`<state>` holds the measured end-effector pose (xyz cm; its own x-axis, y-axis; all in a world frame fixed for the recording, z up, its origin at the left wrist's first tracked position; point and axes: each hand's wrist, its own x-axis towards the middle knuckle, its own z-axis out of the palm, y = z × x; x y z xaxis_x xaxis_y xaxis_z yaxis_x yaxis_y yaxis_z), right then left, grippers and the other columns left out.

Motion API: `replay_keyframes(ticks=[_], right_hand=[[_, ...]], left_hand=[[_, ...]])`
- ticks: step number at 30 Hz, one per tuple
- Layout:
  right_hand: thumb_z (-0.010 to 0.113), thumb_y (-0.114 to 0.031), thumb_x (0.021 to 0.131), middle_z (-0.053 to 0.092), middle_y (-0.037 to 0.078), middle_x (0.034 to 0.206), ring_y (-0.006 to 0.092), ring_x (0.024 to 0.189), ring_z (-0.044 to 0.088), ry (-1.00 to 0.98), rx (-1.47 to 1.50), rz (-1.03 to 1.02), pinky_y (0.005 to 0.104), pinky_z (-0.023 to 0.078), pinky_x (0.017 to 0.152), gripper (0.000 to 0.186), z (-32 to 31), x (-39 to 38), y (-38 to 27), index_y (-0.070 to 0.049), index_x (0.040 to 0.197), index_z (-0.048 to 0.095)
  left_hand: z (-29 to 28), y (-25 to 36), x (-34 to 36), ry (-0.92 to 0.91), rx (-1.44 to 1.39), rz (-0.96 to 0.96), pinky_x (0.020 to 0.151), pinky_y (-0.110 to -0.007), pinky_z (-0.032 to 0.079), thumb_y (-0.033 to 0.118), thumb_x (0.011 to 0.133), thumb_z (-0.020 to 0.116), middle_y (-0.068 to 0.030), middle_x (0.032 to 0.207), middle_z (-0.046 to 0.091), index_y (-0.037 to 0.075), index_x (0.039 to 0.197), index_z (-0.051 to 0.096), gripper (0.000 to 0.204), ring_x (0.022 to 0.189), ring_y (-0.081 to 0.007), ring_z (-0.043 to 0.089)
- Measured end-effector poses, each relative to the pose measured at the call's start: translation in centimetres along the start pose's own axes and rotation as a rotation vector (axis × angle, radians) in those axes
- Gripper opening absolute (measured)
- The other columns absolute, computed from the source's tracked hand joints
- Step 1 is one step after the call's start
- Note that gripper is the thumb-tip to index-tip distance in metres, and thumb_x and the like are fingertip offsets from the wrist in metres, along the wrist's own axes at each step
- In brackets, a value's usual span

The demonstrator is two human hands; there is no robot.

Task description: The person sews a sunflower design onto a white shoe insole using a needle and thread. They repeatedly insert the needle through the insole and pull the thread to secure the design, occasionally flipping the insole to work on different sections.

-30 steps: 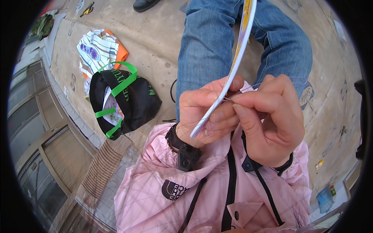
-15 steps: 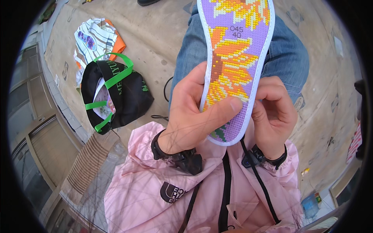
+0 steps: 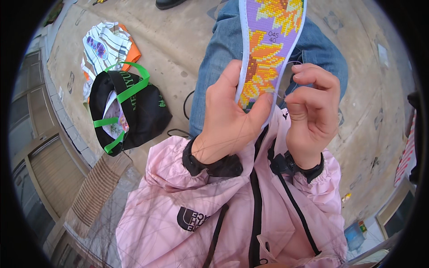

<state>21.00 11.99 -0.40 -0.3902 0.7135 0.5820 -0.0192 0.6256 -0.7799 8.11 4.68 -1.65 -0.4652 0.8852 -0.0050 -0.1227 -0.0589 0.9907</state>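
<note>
An embroidered insole (image 3: 268, 53), purple with yellow and orange sunflowers and a white edge, is held upright over my lap. My left hand (image 3: 232, 111) grips its lower part, the thumb on the stitched face and the fingers behind. Just right of the insole's edge, my right hand (image 3: 313, 111) is closed in a pinch, its index finger and thumb together on a thin pale thread (image 3: 279, 94) that runs toward the stitches by my left thumb. Whether a needle is in that pinch is too small to tell.
On the ground at left, a black bag (image 3: 143, 114) with green handles lies open with pale things inside. Beyond it are a striped cloth (image 3: 105, 49) with a purple-patterned insole (image 3: 97, 48) and an orange piece (image 3: 134, 52). My jeans-clad leg (image 3: 219, 67) is behind the insole.
My right hand has come out from behind the insole to its right side, drawing thread. The insole has tilted and turned slightly, and my left hand has moved up a little with it.
</note>
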Motion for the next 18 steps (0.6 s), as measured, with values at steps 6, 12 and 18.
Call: replay_keyframes(ticks=[6, 12, 18], right_hand=[[0.052, -0.012, 0.1, 0.055, 0.009, 0.088, 0.0114, 0.062, 0.04, 0.16, 0.547, 0.263, 0.0278, 0.035, 0.059, 0.01, -11.2, 1.5, -0.8, -0.003, 0.097, 0.055], [0.048, 0.006, 0.093, 0.048, 0.014, 0.085, 0.0204, 0.068, 0.038, 0.434, -0.047, 0.064, 0.0316, 0.032, 0.064, 0.008, -30.4, -1.8, -2.2, 0.004, 0.086, 0.051], [0.052, 0.007, 0.091, 0.048, 0.018, 0.087, 0.025, 0.071, 0.04, 0.462, -0.028, 0.086, 0.0347, 0.036, 0.066, 0.007, -40.1, -5.7, -1.8, 0.007, 0.085, 0.049]], left_hand=[[-6.2, -4.0, 4.4, 0.276, 0.437, 0.184, 0.066, -0.03, 0.051, 0.003, 0.081, 0.065, -0.0141, 0.082, 0.069, -0.003, 0.102, 0.06, 0.022, 0.071, -0.0181, 0.067], [-14.6, -4.4, 5.7, 0.507, 0.658, 0.317, 0.065, -0.029, 0.051, 0.002, 0.081, 0.063, -0.0138, 0.082, 0.069, -0.004, 0.1, 0.06, 0.02, 0.07, -0.0148, 0.066], [-14.0, -4.2, 6.1, 0.522, 0.586, 0.328, 0.063, -0.027, 0.049, 0.004, 0.079, 0.065, -0.0087, 0.08, 0.068, -0.006, 0.094, 0.059, 0.019, 0.069, -0.0103, 0.061]])
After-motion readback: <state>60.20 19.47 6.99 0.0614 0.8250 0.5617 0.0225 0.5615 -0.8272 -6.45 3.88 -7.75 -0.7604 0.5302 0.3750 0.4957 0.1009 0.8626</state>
